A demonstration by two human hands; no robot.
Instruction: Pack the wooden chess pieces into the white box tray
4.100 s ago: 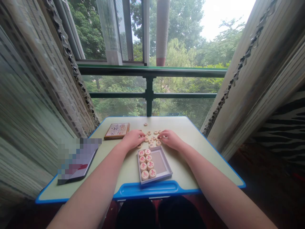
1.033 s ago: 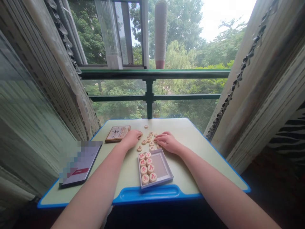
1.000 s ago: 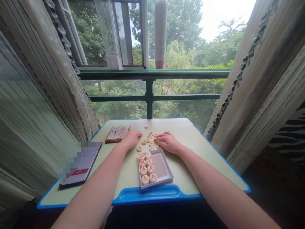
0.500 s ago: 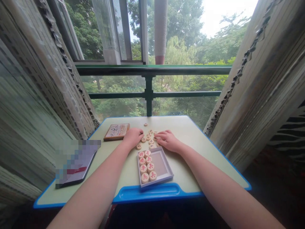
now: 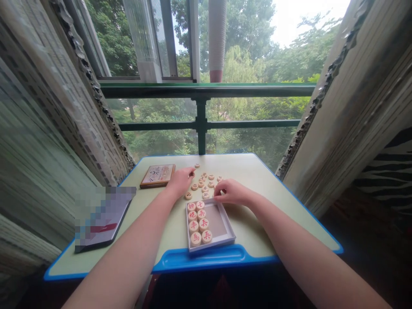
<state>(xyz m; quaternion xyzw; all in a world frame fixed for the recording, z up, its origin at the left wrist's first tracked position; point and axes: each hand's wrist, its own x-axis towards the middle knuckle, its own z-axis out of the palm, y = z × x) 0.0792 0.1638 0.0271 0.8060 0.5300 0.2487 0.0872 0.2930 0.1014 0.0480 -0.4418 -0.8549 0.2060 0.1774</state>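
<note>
Round Chinese chess pieces with dark characters lie loose mid-table, several of them between my hands. My left hand is at their left side with its fingers curled and closed; whatever is between the fingertips is hidden. My right hand is bent down by the far right corner of a shallow open box, thumb and fingers drawn together, and their grip is too small to make out. Inside the box, red-lettered chess pieces stand in two columns on the left, while the right part shows its bare bottom.
A flat wooden-edged case lies at the back left. Nearer on the left is a tablet-like slab, partly blurred out. The table has a blue rim and front tray groove. A green railing stands behind.
My right hand has pulled back from over the loose pieces toward the box corner, and its fingers have curled in. My left hand has shifted slightly away from me.
</note>
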